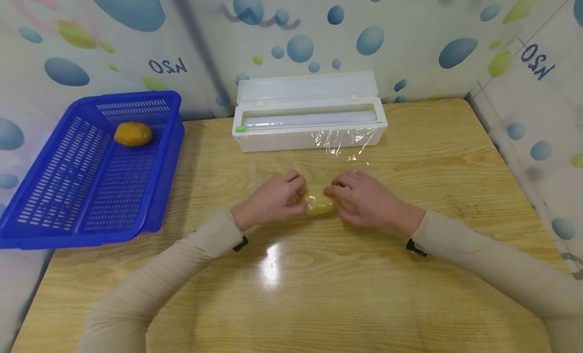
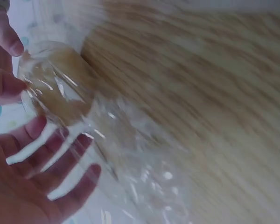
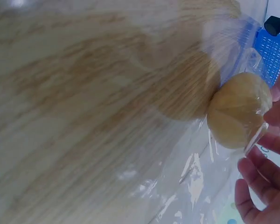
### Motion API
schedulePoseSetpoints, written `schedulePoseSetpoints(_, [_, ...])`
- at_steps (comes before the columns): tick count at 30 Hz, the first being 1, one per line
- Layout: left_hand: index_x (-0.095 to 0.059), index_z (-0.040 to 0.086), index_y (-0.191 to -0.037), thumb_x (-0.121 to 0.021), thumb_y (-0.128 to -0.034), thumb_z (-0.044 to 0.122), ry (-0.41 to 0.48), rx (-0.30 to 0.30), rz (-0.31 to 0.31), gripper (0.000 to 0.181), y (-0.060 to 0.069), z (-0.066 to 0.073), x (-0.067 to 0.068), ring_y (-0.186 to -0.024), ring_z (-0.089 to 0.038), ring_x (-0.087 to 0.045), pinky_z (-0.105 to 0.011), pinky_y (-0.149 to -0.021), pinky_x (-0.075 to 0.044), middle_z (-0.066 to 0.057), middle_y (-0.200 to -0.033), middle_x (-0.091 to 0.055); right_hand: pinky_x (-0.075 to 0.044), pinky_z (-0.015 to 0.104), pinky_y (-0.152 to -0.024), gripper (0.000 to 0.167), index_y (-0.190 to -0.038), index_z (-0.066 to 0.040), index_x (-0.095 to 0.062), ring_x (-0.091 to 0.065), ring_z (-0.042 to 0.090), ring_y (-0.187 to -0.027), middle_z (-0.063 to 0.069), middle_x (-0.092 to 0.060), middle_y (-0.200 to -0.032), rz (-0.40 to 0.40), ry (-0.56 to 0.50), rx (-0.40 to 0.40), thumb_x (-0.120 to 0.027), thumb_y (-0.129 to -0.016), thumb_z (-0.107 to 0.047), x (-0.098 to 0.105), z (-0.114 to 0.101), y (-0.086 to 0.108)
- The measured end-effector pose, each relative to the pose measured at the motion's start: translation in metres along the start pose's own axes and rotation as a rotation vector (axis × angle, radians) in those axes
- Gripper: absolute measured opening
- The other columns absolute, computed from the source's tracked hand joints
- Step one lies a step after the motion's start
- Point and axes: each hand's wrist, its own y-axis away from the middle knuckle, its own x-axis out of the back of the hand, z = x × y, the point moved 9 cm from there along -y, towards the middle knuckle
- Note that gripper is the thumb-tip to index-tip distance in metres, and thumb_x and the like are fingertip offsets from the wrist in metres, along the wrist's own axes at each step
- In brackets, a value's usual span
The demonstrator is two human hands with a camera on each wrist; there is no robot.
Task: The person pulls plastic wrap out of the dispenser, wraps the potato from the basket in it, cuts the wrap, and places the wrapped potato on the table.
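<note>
A pale yellow potato (image 1: 320,202) lies on the table between both hands, covered in clear cling film (image 2: 135,158). At its left end, my left hand (image 1: 275,198) holds the film with curled fingers. My right hand (image 1: 366,198) pinches film at the potato's right end, its fingers bent. In the left wrist view, film trails in creases from the potato (image 2: 60,79) past the left fingers. The right wrist view has the potato (image 3: 238,109) under film, with a fold at the right fingertips. Where the thumbs press is partly hidden.
Behind the hands stands a white cling film box (image 1: 309,140), lid raised, a film roll (image 1: 314,120) inside and a green slider at its left. A blue basket (image 1: 157,191) at left holds another potato (image 1: 133,134). A patterned wall (image 1: 282,84) borders the wooden table (image 1: 319,302).
</note>
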Motion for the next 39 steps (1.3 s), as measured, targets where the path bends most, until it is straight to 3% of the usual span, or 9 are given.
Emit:
schedulePoseSetpoints(3, [-0.056, 0.011, -0.086, -0.065, -0.0834, 0.024, -0.046, 0.035, 0.009, 0.016, -0.001, 0.002, 0.0, -0.062, -0.011, -0.047, -0.023, -0.055, -0.042, 0.001, -0.086, -0.051, -0.046, 0.047, -0.088, 0.04, -0.115, -0.002, -0.061, -0.058, 0.031, -0.101, 0.013, -0.06, -0.108, -0.01, -0.013, -0.007, -0.071, -0.08, -0.019, -0.002, -0.001, 0.001])
schedulePoseSetpoints(7, [-0.055, 0.01, -0.085, -0.064, -0.0871, 0.028, -0.091, 0.056, 0.022, 0.02, -0.003, 0.003, 0.0, -0.059, -0.012, -0.047, -0.024, -0.053, -0.041, 0.0, -0.083, -0.051, -0.046, 0.048, -0.088, 0.048, -0.118, -0.001, -0.058, -0.056, 0.033, -0.105, 0.016, -0.058, -0.115, -0.012, -0.036, -0.031, -0.075, -0.079, -0.023, -0.003, -0.001, 0.003])
schedulePoseSetpoints(14, [-0.055, 0.009, -0.089, -0.065, -0.0906, 0.032, -0.051, 0.108, -0.012, 0.025, -0.004, -0.003, -0.004, -0.062, -0.013, -0.047, -0.024, -0.055, -0.042, -0.001, -0.085, -0.052, -0.038, 0.048, -0.094, 0.054, -0.121, -0.002, -0.058, -0.054, 0.031, -0.112, 0.014, -0.059, -0.122, -0.017, 0.003, -0.059, -0.078, -0.078, -0.025, -0.005, 0.002, 0.007])
schedulePoseSetpoints(18, [-0.057, 0.005, -0.1, -0.067, -0.0917, 0.031, -0.007, 0.109, -0.006, 0.029, -0.002, -0.004, -0.004, -0.067, -0.014, -0.051, -0.025, -0.06, -0.045, -0.003, -0.09, -0.056, -0.038, 0.046, -0.095, 0.054, -0.122, 0.0, -0.059, -0.058, 0.029, -0.108, 0.013, -0.063, -0.118, -0.028, 0.024, -0.07, -0.079, -0.08, -0.026, -0.006, 0.001, 0.008])
schedulePoseSetpoints(23, [-0.054, 0.0, -0.117, -0.068, -0.0906, 0.031, 0.009, 0.123, 0.045, 0.043, 0.001, -0.004, 0.0, -0.082, -0.018, -0.054, -0.031, -0.073, -0.048, -0.01, -0.106, -0.058, -0.04, 0.046, -0.096, 0.053, -0.123, 0.0, -0.058, -0.057, 0.03, -0.109, 0.014, -0.062, -0.118, -0.027, 0.06, -0.072, -0.078, -0.081, -0.025, -0.01, 0.0, 0.007])
schedulePoseSetpoints(28, [-0.056, 0.002, -0.111, -0.068, -0.0909, 0.028, -0.071, 0.067, 0.139, 0.035, 0.005, 0.006, 0.007, -0.096, -0.022, -0.053, -0.037, -0.084, -0.045, -0.01, -0.111, -0.056, -0.041, 0.044, -0.094, 0.051, -0.121, 0.001, -0.057, -0.058, 0.03, -0.108, 0.014, -0.062, -0.117, -0.002, 0.07, -0.068, -0.078, -0.081, -0.022, -0.01, -0.001, 0.007])
schedulePoseSetpoints(34, [-0.061, 0.008, -0.105, -0.065, -0.0903, 0.02, -0.245, 0.02, 0.12, 0.019, 0.012, 0.023, 0.004, -0.101, -0.024, -0.055, -0.042, -0.087, -0.044, -0.006, -0.109, -0.059, -0.042, 0.044, -0.093, 0.051, -0.119, 0.003, -0.058, -0.058, 0.031, -0.106, 0.015, -0.063, -0.115, 0.02, 0.066, -0.067, -0.079, -0.079, -0.021, -0.01, 0.0, 0.007])
schedulePoseSetpoints(39, [-0.059, 0.005, -0.109, -0.07, -0.087, 0.016, -0.193, -0.002, 0.126, 0.027, 0.013, 0.023, 0.002, -0.097, -0.021, -0.057, -0.038, -0.086, -0.046, -0.008, -0.109, -0.059, -0.042, 0.044, -0.093, 0.051, -0.118, 0.003, -0.059, -0.059, 0.031, -0.105, 0.015, -0.063, -0.114, 0.037, 0.058, -0.057, -0.08, -0.078, -0.02, -0.01, 0.0, 0.007])
